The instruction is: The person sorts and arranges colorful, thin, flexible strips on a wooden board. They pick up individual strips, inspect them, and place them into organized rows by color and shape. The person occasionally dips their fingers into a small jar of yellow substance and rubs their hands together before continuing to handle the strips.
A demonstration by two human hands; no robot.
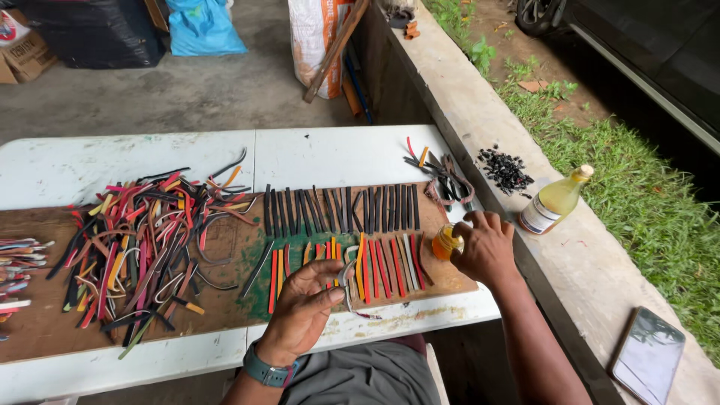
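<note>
Soft, even daylight; overcast look, no hard sun. Only faint shadows under my left hand (304,304) and right hand (484,247). White table (337,154) is bright but not blown out. Focus sharp at centre; wide-angle bending shows at frame edges. Mild sheen on phone screen (649,352).

- We see a board (45,322) lying on the tabletop (337,154).
- On it, a strip pile (150,240) lies left of two strip rows (341,210).
- Our bottle (556,201) stands right, on the ledge (600,277).
</note>
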